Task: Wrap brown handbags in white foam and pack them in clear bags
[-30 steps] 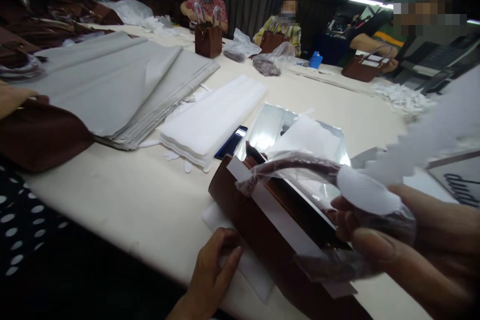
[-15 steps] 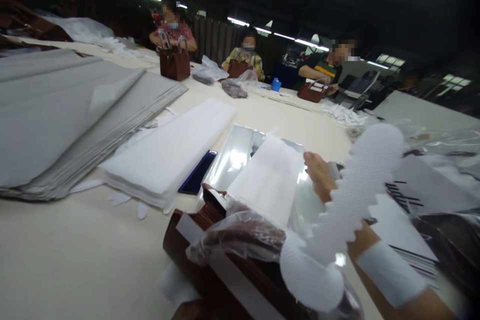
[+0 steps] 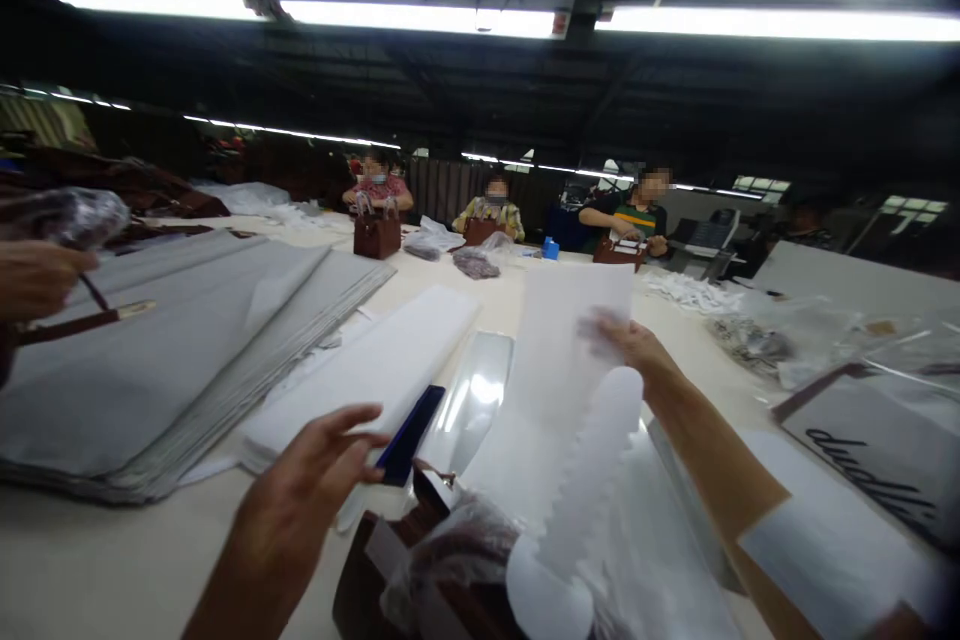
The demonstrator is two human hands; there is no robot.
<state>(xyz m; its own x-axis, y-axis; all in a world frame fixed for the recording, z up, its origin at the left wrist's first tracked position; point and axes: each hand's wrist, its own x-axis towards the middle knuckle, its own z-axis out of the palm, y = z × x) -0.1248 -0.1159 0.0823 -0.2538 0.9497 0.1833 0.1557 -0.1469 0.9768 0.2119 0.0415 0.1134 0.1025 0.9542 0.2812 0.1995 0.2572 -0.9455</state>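
My right hand (image 3: 619, 340), its fingers smeared by motion, is at the upper right edge of a white sheet (image 3: 555, 360) that stands up from the plastic-covered stack. My left hand (image 3: 307, 480) is raised with fingers spread and nothing in it, left of the dark blue phone-like object (image 3: 411, 435). Below and between the hands lies a brown bag (image 3: 360, 570) with a plastic-wrapped handle (image 3: 465, 545). A white strip with a scalloped edge (image 3: 592, 470) sticks up from the bag.
Left of the phone-like object lies a white sheet stack (image 3: 375, 360), with large grey sheets (image 3: 180, 350) beyond. Another person's hand (image 3: 41, 280) holds a strap at far left. Plastic-covered printed packaging (image 3: 877, 440) is at right. People handle brown bags (image 3: 377, 232) across the table.
My left hand has come up into view, open. The white sheet now stands higher, my right hand at its edge. The view has tilted up, and another person's hand shows at left.
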